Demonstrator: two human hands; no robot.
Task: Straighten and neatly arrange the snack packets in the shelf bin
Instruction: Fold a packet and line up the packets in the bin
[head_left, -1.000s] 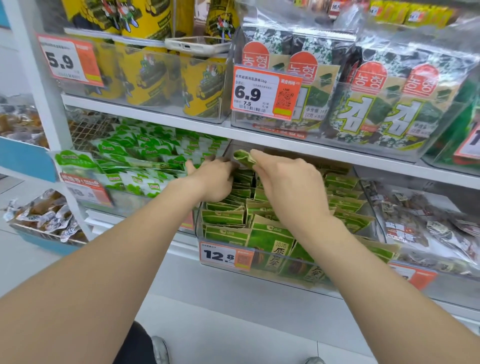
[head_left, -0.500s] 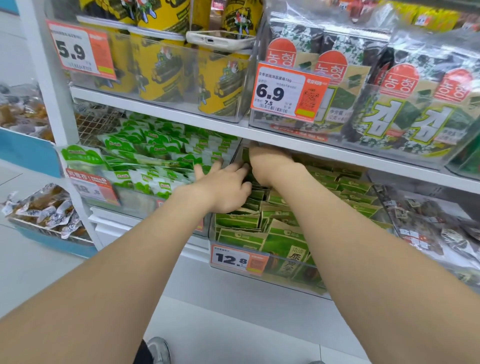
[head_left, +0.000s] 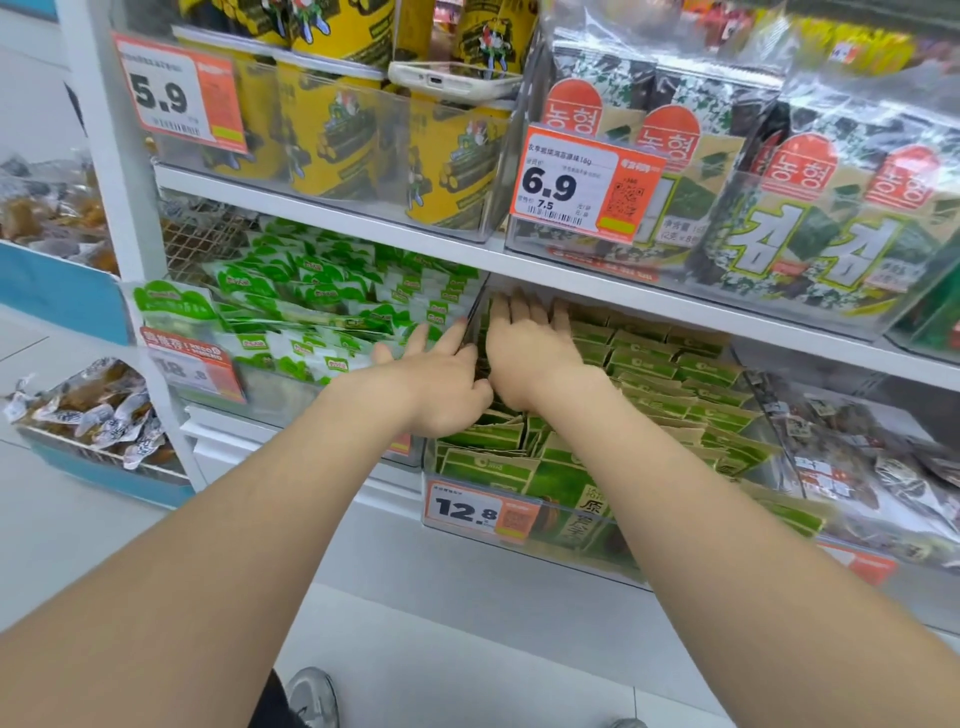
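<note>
Fingers (head_left: 519, 317) of the right hand (head_left: 524, 358) lie straight, slightly apart and holding nothing, deep in the clear shelf bin (head_left: 571, 551). The green seaweed packets (head_left: 675, 374) stand beneath and right of them, in rows running front to back. The left hand (head_left: 441, 389), fingers also straight, sits at the bin's left wall, farther from the packets.

At upper left, a price tag (head_left: 176, 93) on the can bin (head_left: 332, 208) reads "5.9". At upper centre, a second tag (head_left: 582, 184) reads "6.9", with "7.5" in smaller print below. The seaweed packs (head_left: 810, 223) at upper right bear "농형" and "김". At lower centre, the packet bin (head_left: 571, 558) has a third tag (head_left: 475, 512) reading "12.8". A blurred tag (head_left: 189, 366) at left starts "18".
</note>
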